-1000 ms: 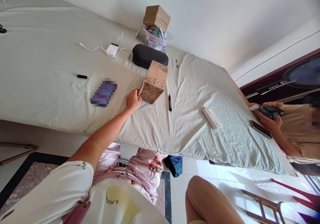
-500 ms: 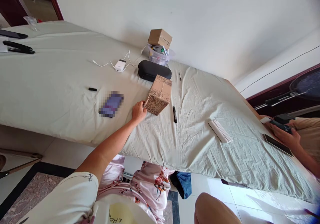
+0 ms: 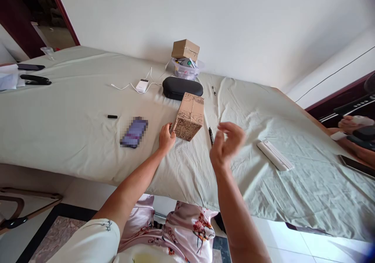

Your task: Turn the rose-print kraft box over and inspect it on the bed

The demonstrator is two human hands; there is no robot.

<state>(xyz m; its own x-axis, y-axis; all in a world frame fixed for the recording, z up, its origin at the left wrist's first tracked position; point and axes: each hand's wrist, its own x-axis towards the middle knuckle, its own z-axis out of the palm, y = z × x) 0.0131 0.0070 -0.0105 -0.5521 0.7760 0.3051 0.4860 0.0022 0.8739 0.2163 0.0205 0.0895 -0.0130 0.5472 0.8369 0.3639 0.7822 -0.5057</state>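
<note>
A brown cardboard box [image 3: 190, 115] with black drawings on its sides stands on the pale green sheet [image 3: 73, 110]. My left hand [image 3: 166, 136] grips the box's lower left corner with curled fingers. My right hand [image 3: 227, 142] hovers in the air to the right of the box, fingers apart and loosely curved, holding nothing. A black marker [image 3: 211, 135] lies on the sheet between the box and my right hand.
A blurred phone [image 3: 134, 132], a small black cap [image 3: 112, 117], a black case [image 3: 182, 88], a white charger with cable [image 3: 141, 85] and a tub under a plain box [image 3: 185, 49] lie about. A white flat object [image 3: 274, 155] lies right. Another person's hands [image 3: 353, 126] hold a device at far right.
My right hand has risen into view beside the box. The view has shifted, and my left hand stays on the box's corner.
</note>
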